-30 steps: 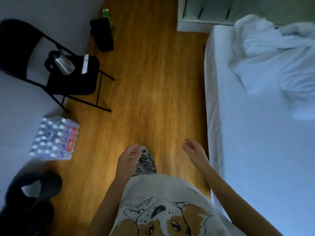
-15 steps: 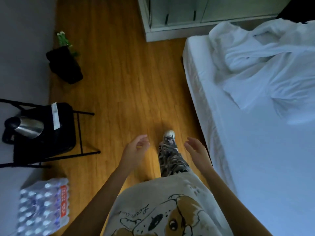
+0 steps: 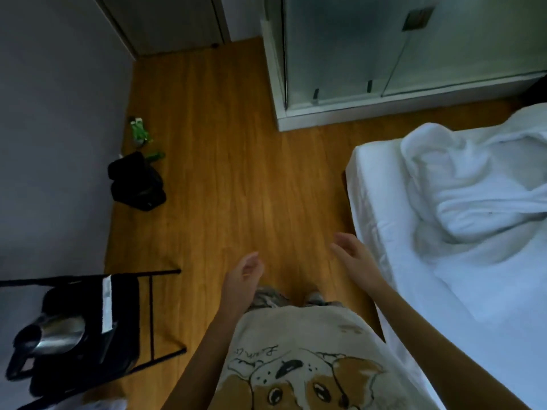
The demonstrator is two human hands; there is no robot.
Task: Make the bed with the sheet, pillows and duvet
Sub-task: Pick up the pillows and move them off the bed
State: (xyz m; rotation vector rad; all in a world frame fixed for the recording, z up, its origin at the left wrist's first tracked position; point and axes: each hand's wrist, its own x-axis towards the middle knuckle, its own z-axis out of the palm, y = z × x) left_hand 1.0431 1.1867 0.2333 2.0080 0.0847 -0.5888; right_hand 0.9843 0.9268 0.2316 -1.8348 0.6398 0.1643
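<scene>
A: What has changed over the last second?

B: The view has advanced along the bed (image 3: pixel 384 232). The bed corner, earlier at the upper right edge, now sits right of centre. The glass cabinet (image 3: pixel 384 54) fills more of the top. The chair (image 3: pixel 124 321) has dropped to the lower left, and the pack of bottles has left the frame. Judgement: the person is walking toward the far end of the bed; no bedding has been handled in this interval.

A: Where does the bedding lie?

B: The duvet (image 3: pixel 473 184) lies bunched in a heap at the right of the frame, on the fitted sheet (image 3: pixel 488 291). The sheet appears already stretched over the mattress. No pillow can be made out.

A: State of the hands?

B: Both are empty. The right hand (image 3: pixel 358 261), at centre right, has its fingers loosely spread and extended, just beside the bed edge, not touching it. The left hand (image 3: pixel 241 279), at lower centre, is loosely curled over the floor (image 3: pixel 236 173), gripping nothing.

A: Duvet relative to fingers?

B: Up and right of the right fingertips (image 3: pixel 340 239), well apart. Judgement: further approach is required before a grasp.
</scene>
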